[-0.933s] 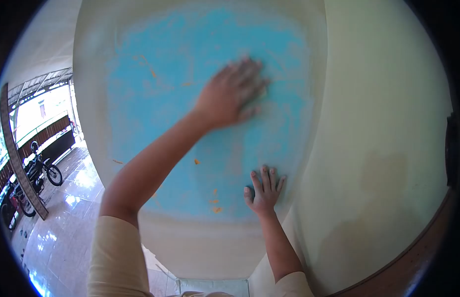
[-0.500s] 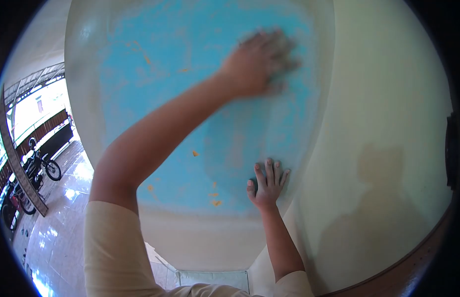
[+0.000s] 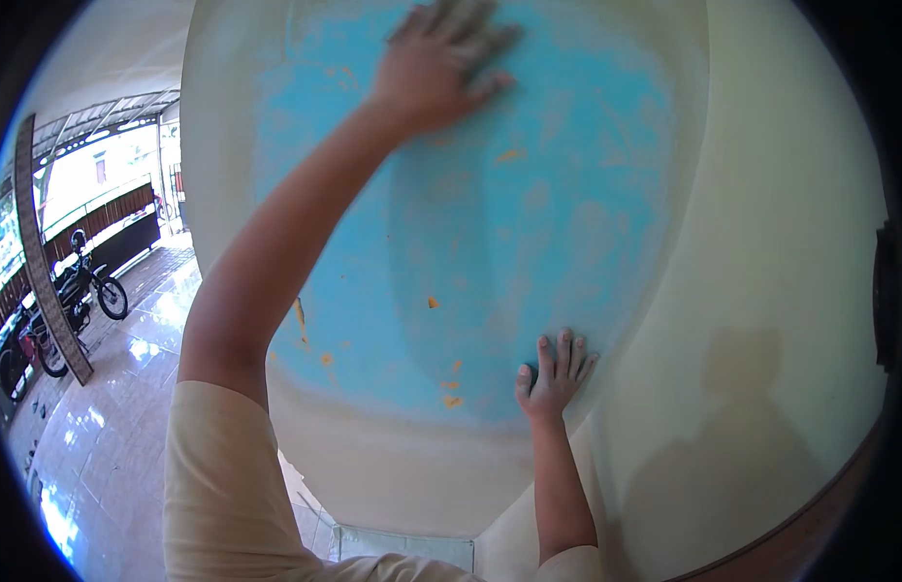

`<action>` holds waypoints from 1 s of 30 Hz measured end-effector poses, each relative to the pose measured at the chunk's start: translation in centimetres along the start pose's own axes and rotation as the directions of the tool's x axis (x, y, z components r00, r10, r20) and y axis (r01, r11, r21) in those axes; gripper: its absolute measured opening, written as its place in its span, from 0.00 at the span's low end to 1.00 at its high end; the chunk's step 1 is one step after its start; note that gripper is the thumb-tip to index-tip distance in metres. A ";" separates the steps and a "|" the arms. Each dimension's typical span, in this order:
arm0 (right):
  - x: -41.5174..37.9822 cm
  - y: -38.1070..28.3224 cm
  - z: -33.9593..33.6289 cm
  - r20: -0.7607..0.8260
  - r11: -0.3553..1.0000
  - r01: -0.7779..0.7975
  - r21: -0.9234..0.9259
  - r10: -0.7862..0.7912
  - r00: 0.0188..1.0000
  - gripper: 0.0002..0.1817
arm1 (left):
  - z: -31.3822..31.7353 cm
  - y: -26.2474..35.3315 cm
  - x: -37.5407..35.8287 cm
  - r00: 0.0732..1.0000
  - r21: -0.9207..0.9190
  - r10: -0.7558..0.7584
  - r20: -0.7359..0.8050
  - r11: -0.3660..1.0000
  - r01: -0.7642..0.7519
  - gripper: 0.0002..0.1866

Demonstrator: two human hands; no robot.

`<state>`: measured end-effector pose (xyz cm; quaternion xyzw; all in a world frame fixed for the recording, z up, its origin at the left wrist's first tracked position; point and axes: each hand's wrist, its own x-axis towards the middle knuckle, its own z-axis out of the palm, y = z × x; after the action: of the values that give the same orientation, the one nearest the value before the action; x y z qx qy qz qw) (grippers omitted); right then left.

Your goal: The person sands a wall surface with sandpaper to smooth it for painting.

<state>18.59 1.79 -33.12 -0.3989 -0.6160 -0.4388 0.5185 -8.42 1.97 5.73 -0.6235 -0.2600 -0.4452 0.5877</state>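
In front of me is a wall with a large sky-blue patch point(image 3: 567, 242), flecked with orange spots and bordered by beige. High up, my left hand point(image 3: 439, 68) lies against the blue surface, fingers spread and thumb out to the right. Its fingertips are smeared by motion, and whatever may be under the palm is hidden. Lower down, near the patch's bottom right edge, my right hand point(image 3: 556, 380) rests flat on the wall with its fingers apart and pointing up.
A pale side wall point(image 3: 761, 223) meets the painted wall at the right and carries a shadow. On the left, a glossy tiled floor point(image 3: 131, 407) leads to a slanted post point(image 3: 42, 262) and a parked motorcycle point(image 3: 92, 291).
Across the patch, my left hand has swept leftward and a little up. The right hand keeps its place on the wall, while the whole view has shifted slightly.
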 end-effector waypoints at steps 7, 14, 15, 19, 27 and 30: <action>-0.4 0.2 0.2 0.023 1.000 0.001 -0.030 0.000 1.000 0.29 | -2.7 5.6 -10.3 0.975 -0.165 0.067 0.214 0.986 -0.032 0.29; -1.6 0.5 0.7 0.057 0.997 -0.068 -0.040 0.070 0.996 0.29 | -4.5 -11.5 -9.5 0.997 0.034 -0.004 0.083 0.999 0.001 0.28; -1.4 0.3 0.5 0.058 0.996 -0.072 -0.044 0.075 0.996 0.29 | -4.7 -13.7 -9.9 0.991 0.127 -0.135 0.013 0.983 0.133 0.29; 5.8 0.3 0.0 0.045 0.981 -0.193 -0.029 0.194 0.980 0.32 | -5.7 -8.6 -13.7 0.989 0.079 -0.079 0.126 0.994 0.069 0.30; 33.9 -0.5 0.3 -0.144 0.985 -0.014 -0.170 -0.010 0.989 0.34 | -7.7 -8.1 -12.9 0.869 -0.143 0.345 0.354 0.939 -0.314 0.33; 35.8 -0.3 0.3 -0.209 0.982 0.022 -0.186 -0.061 0.976 0.34 | -8.5 -14.2 -6.8 0.954 0.187 -0.110 0.278 0.981 0.059 0.37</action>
<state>13.10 3.26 2.27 -0.3823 -0.5219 -0.5446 0.5337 -25.77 -2.44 6.29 -0.6152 -0.4074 -0.3500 0.5771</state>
